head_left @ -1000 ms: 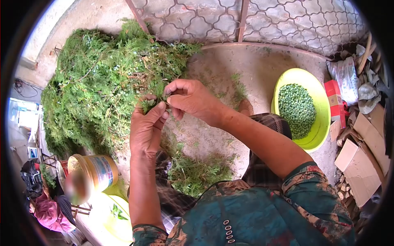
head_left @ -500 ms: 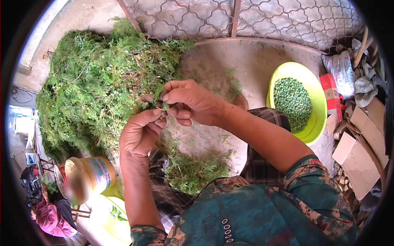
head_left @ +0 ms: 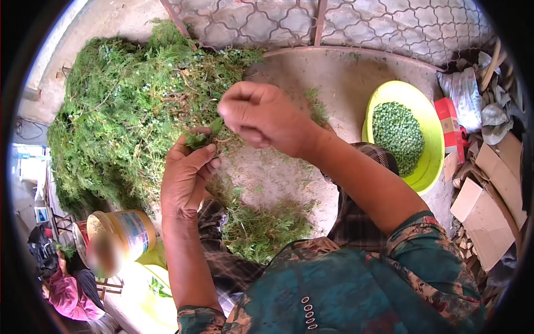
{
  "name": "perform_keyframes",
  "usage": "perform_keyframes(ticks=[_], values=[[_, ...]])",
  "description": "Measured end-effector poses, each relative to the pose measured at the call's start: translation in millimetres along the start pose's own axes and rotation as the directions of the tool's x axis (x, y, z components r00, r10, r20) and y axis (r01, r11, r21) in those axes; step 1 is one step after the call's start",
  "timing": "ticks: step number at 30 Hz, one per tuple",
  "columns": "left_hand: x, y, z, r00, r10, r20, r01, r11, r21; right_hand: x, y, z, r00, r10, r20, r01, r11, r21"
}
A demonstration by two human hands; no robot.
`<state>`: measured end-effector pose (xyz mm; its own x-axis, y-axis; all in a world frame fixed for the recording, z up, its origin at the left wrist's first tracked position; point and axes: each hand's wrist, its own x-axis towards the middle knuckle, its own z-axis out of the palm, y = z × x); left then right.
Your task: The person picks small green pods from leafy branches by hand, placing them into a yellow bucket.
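Since half a second ago the right hand (head_left: 261, 117) has lifted clear of the sprig (head_left: 199, 138), its fingers curled shut; whether they enclose anything plucked I cannot tell. Beside the green pile (head_left: 122, 106), the left hand (head_left: 186, 178) pinches the sprig between thumb and fingertips, tip upward, probably to keep it reachable. On the right-hand side, a yellow basin (head_left: 433, 150) holds green pellets.

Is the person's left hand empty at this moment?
No, the left hand pinches a small green sprig between thumb and fingertips, in front of the big pile of greenery.
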<state>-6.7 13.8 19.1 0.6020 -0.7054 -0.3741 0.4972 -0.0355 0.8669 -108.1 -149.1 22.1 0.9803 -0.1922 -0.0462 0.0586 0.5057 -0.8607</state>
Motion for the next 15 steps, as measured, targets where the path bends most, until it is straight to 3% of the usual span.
perform_keyframes(ticks=[1, 2, 3, 4, 5, 8, 10, 13, 15], values=[[-1, -1, 1, 1.000, -0.002, -0.003, 0.002, 1.000, -0.001, 0, 2, 3, 0.999, -0.052, 0.001, 0.050, 0.963, -0.265], [-1, -3, 3, 1.000, -0.007, -0.001, 0.007, 1.000, 0.014, 5, 12, 3, 0.999, -0.050, 0.000, 0.048, 0.963, -0.264], [-1, -4, 4, 1.000, -0.013, 0.003, 0.013, 0.999, 0.031, 10, 23, 4, 0.969, -0.248, 0.016, 0.223, 0.838, -0.497], [-1, -5, 5, 1.000, -0.017, 0.005, 0.017, 0.999, 0.032, 12, 31, 3, 0.902, -0.425, 0.080, 0.357, 0.627, -0.692], [-2, -6, 6, 1.000, -0.007, 0.014, 0.005, 0.994, 0.113, 11, 36, 0, 0.908, -0.403, 0.116, 0.346, 0.565, -0.749], [-3, -7, 8, 1.000, 0.016, 0.025, -0.021, 0.970, 0.240, 9, 37, -1, 0.920, -0.311, 0.236, 0.363, 0.460, -0.810], [-5, -7, 12, 0.999, 0.026, 0.023, -0.032, 0.957, 0.290, 7, 36, 1, 0.924, -0.275, 0.265, 0.371, 0.477, -0.797], [-6, -5, 12, 0.997, 0.081, -0.005, -0.076, 0.954, 0.291, 6, 34, 4, 0.938, -0.268, 0.221, 0.337, 0.546, -0.767], [1, -6, -1, 0.997, 0.064, 0.031, -0.067, 0.992, 0.111, 5, 27, 7, 0.976, -0.216, 0.015, 0.161, 0.678, -0.717]])
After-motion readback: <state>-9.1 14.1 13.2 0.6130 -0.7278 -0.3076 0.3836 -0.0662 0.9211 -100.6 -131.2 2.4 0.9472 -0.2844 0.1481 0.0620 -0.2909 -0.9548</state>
